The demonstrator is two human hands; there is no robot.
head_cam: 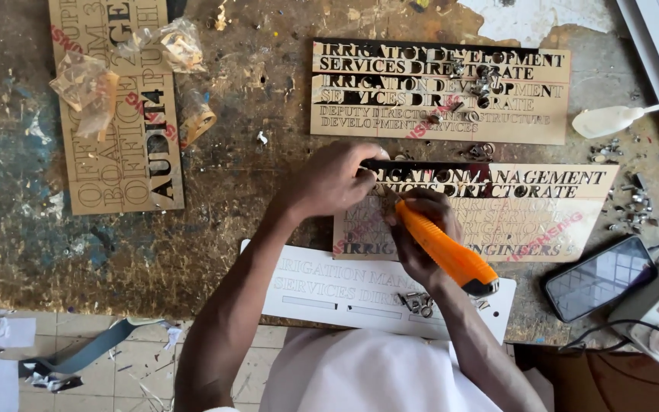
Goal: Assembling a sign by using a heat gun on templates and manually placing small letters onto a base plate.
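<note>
1. The right hand (415,233) has its grip clamped round an orange utility knife (445,250); the handle slants down to the right past the wrist, and the blade end points up-left to the tan lettered panel (543,217), where it meets the left hand.
2. The left hand (335,179) rests on the top-left corner of that same panel; its fingertips are pinched together at the panel's dark upper edge, on something too small to make out.
3. The panel lies flat on the worktop (230,198), just in front of the person; its cut letters are partly black and partly bare tan.
4. A white lettered sheet (322,286) lies under the forearms at the near edge of the worktop, partly overlapped by the tan panel; a small heap of metal bits (419,303) sits on it beside the right wrist.
5. A second tan panel (440,91) lies further back, close to the first; a third (120,103) lies upright at the far left, well apart, with crumpled clear wrappers (85,88) on it.
6. To the right lie a dark phone (599,277), scattered small screws (634,206) and a white glue nozzle (612,118).
7. The worktop is scarred and paint-stained; below its edge, tiled floor (78,366) shows with paper scraps.
</note>
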